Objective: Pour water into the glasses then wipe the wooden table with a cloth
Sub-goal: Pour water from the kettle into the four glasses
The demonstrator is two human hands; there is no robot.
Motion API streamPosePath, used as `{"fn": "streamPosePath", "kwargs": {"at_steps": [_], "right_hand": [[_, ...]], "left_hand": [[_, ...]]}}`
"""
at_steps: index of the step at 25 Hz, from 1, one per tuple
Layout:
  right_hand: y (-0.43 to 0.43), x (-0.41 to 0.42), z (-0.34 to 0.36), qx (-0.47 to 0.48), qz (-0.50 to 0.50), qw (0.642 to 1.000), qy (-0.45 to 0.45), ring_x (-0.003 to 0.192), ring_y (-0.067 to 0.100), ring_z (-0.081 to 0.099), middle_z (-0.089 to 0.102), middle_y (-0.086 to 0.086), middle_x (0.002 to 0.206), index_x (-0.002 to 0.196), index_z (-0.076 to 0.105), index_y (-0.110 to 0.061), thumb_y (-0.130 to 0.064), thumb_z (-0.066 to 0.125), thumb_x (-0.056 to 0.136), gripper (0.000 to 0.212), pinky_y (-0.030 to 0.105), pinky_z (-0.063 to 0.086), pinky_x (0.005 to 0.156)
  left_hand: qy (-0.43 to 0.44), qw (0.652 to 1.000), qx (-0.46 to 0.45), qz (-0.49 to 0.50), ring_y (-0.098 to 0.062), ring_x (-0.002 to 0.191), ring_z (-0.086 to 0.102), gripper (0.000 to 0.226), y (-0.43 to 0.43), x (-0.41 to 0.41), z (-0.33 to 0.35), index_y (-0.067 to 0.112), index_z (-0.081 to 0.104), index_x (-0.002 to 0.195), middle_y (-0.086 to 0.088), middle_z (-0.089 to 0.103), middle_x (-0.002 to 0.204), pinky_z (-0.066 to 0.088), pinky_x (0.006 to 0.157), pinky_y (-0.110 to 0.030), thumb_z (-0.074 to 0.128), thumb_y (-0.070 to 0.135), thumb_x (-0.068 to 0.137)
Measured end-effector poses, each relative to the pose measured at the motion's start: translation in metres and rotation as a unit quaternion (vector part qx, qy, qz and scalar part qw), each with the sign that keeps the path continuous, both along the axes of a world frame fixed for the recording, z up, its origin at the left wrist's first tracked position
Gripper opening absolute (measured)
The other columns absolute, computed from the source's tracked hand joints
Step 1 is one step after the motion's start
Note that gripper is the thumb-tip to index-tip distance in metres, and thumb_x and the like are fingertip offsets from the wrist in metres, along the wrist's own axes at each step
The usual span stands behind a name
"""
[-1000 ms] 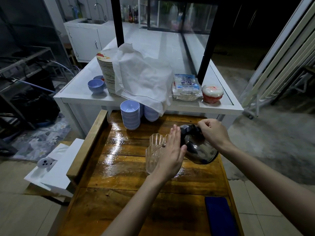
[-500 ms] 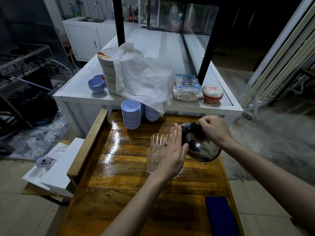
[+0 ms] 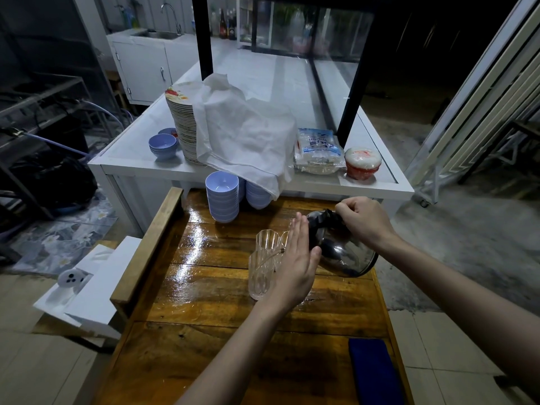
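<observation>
A shiny metal kettle [image 3: 342,252] with a black top is tipped to the left over the wooden table [image 3: 222,305]. My right hand [image 3: 365,220] grips its black handle. Its thin spout reaches over the near ribbed clear glass [image 3: 258,276]; a second glass [image 3: 267,239] stands just behind, and part of a third shows past my fingers. My left hand [image 3: 296,264] is held flat with straight fingers against the kettle's lid side, hiding part of the glasses. A dark blue cloth [image 3: 374,372] lies at the table's near right corner.
Two stacks of pale blue bowls [image 3: 222,197] stand at the table's far edge. Behind is a white counter [image 3: 140,168] with a stack of plates [image 3: 182,124] under a white cloth, more bowls, a packet and a red tub [image 3: 362,163]. The tabletop looks wet and glossy.
The kettle has tilted a little further to the left and lifted slightly. My left hand stays flat against it. The glasses have not moved.
</observation>
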State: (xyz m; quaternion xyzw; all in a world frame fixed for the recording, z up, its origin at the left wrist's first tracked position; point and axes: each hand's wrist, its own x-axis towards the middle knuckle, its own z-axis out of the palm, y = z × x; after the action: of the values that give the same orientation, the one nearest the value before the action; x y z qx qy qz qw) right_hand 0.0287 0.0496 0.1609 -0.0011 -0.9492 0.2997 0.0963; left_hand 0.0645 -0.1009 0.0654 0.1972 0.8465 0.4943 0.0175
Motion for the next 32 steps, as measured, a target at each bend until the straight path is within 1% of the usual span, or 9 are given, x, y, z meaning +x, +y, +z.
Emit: {"fn": "streamPosePath", "kwargs": {"at_steps": [3,6,8,12,15,19,22,26,32], "right_hand": [[-0.001,-0.003,0.0,0.011,0.005,1.0,0.003,0.05,0.007,0.048,0.054,-0.004,0.051,0.05,0.055,-0.019,-0.022,0.053,0.091,0.042,0.022,0.029,0.048],[0.0,-0.006,-0.001,0.022,0.007,1.0,0.004,0.051,0.012,0.049,0.056,0.002,0.053,0.056,0.063,-0.008,-0.022,0.053,0.091,0.038,0.024,0.031,0.047],[0.001,-0.007,-0.002,0.024,0.008,1.0,0.007,0.051,0.015,0.05,0.057,0.004,0.053,0.057,0.063,-0.006,-0.023,0.053,0.09,0.039,0.025,0.032,0.047],[0.001,-0.01,-0.002,0.027,0.012,1.0,0.01,0.054,0.017,0.055,0.064,0.009,0.058,0.06,0.066,-0.006,-0.024,0.053,0.091,0.039,0.024,0.037,0.048],[0.001,-0.012,-0.002,0.032,0.016,0.999,0.015,0.056,0.02,0.059,0.065,0.009,0.059,0.061,0.068,-0.006,-0.025,0.052,0.091,0.039,0.024,0.038,0.048],[0.0,-0.012,0.002,0.034,0.024,0.999,0.011,0.052,0.013,0.054,0.059,0.002,0.054,0.056,0.063,-0.013,-0.025,0.052,0.091,0.039,0.023,0.034,0.048],[-0.001,-0.014,0.003,0.04,0.028,0.999,0.013,0.05,0.012,0.05,0.054,-0.001,0.051,0.049,0.054,-0.019,-0.025,0.052,0.091,0.042,0.025,0.031,0.048],[-0.002,-0.015,0.004,0.042,0.035,0.998,0.018,0.047,0.01,0.045,0.049,-0.005,0.048,0.045,0.047,-0.023,-0.024,0.053,0.09,0.045,0.025,0.029,0.048],[0.0,-0.018,0.002,0.029,0.04,0.999,0.02,0.047,0.01,0.045,0.049,-0.004,0.048,0.047,0.049,-0.021,-0.024,0.053,0.091,0.044,0.025,0.028,0.048]], "left_hand": [[0.0,1.0,0.003,0.005,0.001,0.142,-0.02,0.062,0.0,0.0,-0.001,0.021,-0.01,0.151,0.009,-0.021,0.157,-0.007,0.116,-0.021,0.027,0.032,0.103],[0.0,1.0,0.003,0.009,0.002,0.142,-0.02,0.062,0.0,0.001,-0.001,0.021,-0.01,0.151,0.009,-0.021,0.157,-0.006,0.116,-0.021,0.027,0.033,0.103],[0.0,1.0,0.002,0.011,0.001,0.142,-0.02,0.062,0.0,0.001,0.0,0.021,-0.01,0.151,0.008,-0.021,0.157,-0.007,0.116,-0.02,0.027,0.032,0.103],[0.0,1.0,0.003,0.013,0.002,0.142,-0.021,0.062,0.001,0.001,0.001,0.02,-0.011,0.151,0.008,-0.022,0.157,-0.008,0.115,-0.018,0.027,0.032,0.103],[-0.001,1.0,0.001,0.015,0.002,0.141,-0.021,0.062,0.001,0.001,0.002,0.021,-0.011,0.151,0.009,-0.022,0.157,-0.008,0.115,-0.018,0.027,0.032,0.103],[-0.001,1.0,0.007,0.018,0.002,0.141,-0.02,0.062,0.002,0.001,0.002,0.022,-0.011,0.151,0.009,-0.021,0.157,-0.006,0.116,-0.021,0.028,0.032,0.103],[0.001,1.0,0.007,0.022,0.002,0.142,-0.02,0.062,0.001,0.0,0.001,0.022,-0.011,0.151,0.009,-0.021,0.157,-0.004,0.118,-0.024,0.028,0.032,0.103],[0.006,1.0,0.007,0.028,0.001,0.143,-0.018,0.062,0.001,-0.001,0.001,0.02,-0.01,0.151,0.007,-0.019,0.158,-0.004,0.119,-0.026,0.028,0.031,0.103],[0.009,0.999,0.002,0.031,0.001,0.142,-0.019,0.063,0.002,-0.002,0.002,0.021,-0.011,0.151,0.008,-0.02,0.157,-0.004,0.119,-0.027,0.028,0.032,0.103]]}}
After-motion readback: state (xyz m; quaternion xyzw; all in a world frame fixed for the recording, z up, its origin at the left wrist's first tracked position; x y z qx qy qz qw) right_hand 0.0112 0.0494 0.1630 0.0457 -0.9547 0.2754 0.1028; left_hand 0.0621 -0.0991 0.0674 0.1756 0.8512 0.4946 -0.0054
